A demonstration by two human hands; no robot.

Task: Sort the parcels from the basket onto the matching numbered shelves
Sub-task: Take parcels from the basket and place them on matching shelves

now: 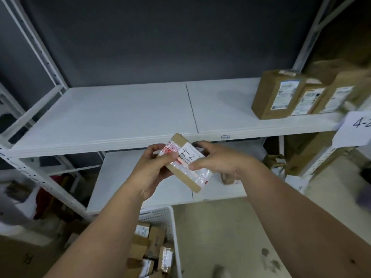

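White shelving against a dark wall is filling the frame; upper shelf (120,117) is carrying three brown boxes (297,95) at right, next to a "4-2" tag (355,127) at the right edge. Both hands are holding a small parcel (185,162) mid-frame, just in front of the shelf lip, label reading "4-2" facing up. Left hand (154,171) is pinching its left edge, thumb on top; right hand (218,163) is pinching the right side, thumb on the label. Neither grip is spread. Parcel is looking like a flat cardboard box under glossy tape: likely light, stiff, slick on the taped face. Judging the bare cardboard ends and long edges as the better hold. Basket (172,223) at bottom centre is showing more parcels inside. Matching spot appears to be at right, beside the boxes.
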